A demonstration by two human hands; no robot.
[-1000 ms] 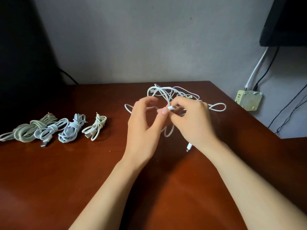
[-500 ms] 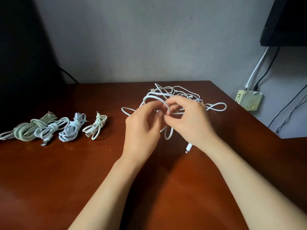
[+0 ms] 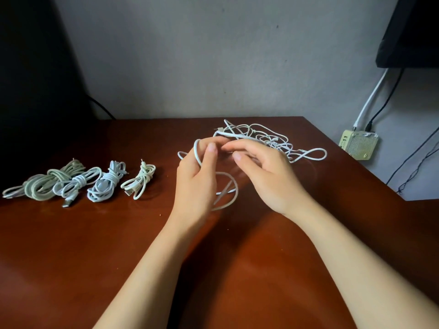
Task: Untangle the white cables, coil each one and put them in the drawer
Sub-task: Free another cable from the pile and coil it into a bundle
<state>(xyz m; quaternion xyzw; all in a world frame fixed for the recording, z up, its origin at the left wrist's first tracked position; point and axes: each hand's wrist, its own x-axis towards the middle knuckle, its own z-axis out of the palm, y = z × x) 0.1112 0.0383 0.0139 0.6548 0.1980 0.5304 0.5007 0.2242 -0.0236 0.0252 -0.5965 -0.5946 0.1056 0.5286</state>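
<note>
**Item: white cable [image 3: 196,151], in work.** One turn lies round the fingers [image 3: 213,140] of your left hand [image 3: 197,186], which curl about it above the table [image 3: 95,245]. A slack loop, blurred, hangs between your wrists. The far end runs back toward the tangle [image 3: 261,138].

**Right hand [image 3: 268,176].** It is just beside the left, fingers [image 3: 247,144] loosely bent toward it. You cannot tell from here whether they pinch the strand, as the cable passes behind them.

**Remaining stock.** The tangle lies on the table beyond your right hand, with several thin white strands crossing and one long loop thrown out to the right.

**Finished stock.** Four coiled bundles [image 3: 107,184] lie in a row at the left, well apart from your hands. The drawer is not in view.

**Handling, as judged.**
- The cable is light, limp and smooth-jacketed, so it will likely spring out of a loose coil and slide through dry fingers.
- Take hold of the jacket just short of a plug, never the plug tip.
- Draw gently, because a hard pull would probably tighten the knots in the tangle.
- Keep each turn pinned under your left thumb as you wind.
</note>
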